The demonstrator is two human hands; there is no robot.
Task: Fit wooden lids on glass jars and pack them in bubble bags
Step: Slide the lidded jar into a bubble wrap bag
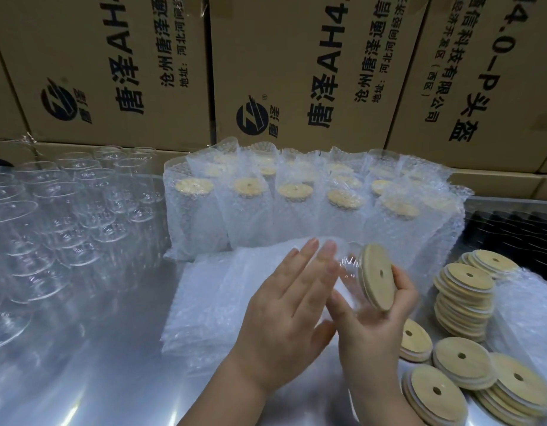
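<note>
Head view: stacked cardboard boxes [297, 72] wall off the far side, and a shiny steel table [97, 364] fills the near ground. Bare glass jars [66, 210] crowd the left. At far centre stand rows of packed jars [297, 210], each lidded and inside a bubble bag. A pile of flat bubble bags [210, 296] lies at centre, and loose wooden lids [463, 290] are heaped at the right. Above the flat bags, the right hand [373, 330] curls its fingers round the lidded end of a tilted jar [346, 267]. The left hand [284, 318] has straight, spread fingers beside the glass; whether it touches is unclear. This jar's lid [377, 276] looks seated, though I cannot confirm it is fully seated. With one hand gripping smooth glass, the jar could slip onto the steel, or a half-seated lid could pop off during bagging.
</note>
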